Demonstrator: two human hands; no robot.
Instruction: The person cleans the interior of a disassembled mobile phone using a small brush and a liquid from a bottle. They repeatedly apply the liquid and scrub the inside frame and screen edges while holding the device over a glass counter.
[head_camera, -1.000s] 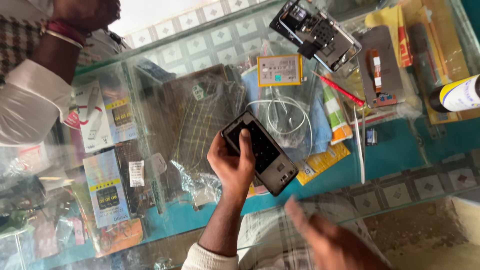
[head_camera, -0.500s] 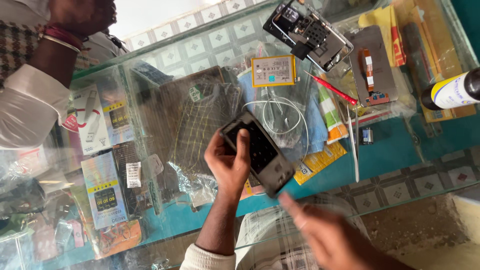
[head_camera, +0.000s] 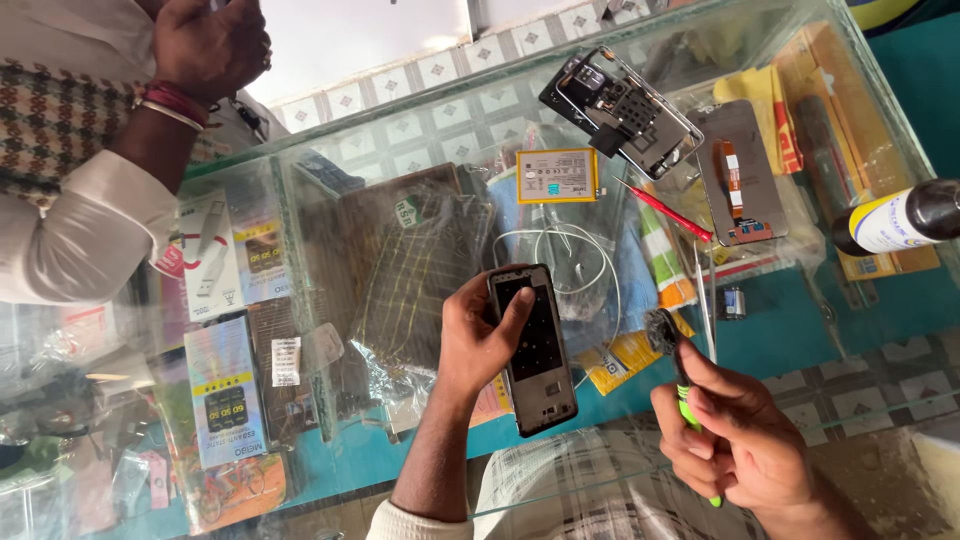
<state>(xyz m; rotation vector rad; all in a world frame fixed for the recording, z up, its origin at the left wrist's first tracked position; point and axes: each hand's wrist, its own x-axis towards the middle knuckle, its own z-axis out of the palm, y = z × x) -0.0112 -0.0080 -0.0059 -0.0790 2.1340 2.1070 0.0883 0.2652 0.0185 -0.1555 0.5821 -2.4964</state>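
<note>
Left hand: your left hand (head_camera: 478, 340) is wrapped around a dark phone frame (head_camera: 533, 348), thumb lying across its face, fingers curled behind the edge. It's held just above the glass counter (head_camera: 780, 330), long side running away from you.
Right hand: your right hand (head_camera: 745, 445) is closed on a green-handled brush (head_camera: 678, 375); the dark bristle head pokes up past your fingertips, right of the frame and not touching it.
Counter stuff: an opened phone body (head_camera: 620, 105) sits at the far side, a yellow-edged battery (head_camera: 557, 176) beside it, a red-handled tool (head_camera: 665, 212) and a white cable (head_camera: 575, 255) closer in.
Far right: a screen panel (head_camera: 745, 170) lies flat, and a bottle with a yellow-and-white label (head_camera: 900, 220) lies tipped on its side.
Other person: a hand (head_camera: 210, 45) and white sleeve (head_camera: 85, 235) at top left, well apart from yours.
</note>
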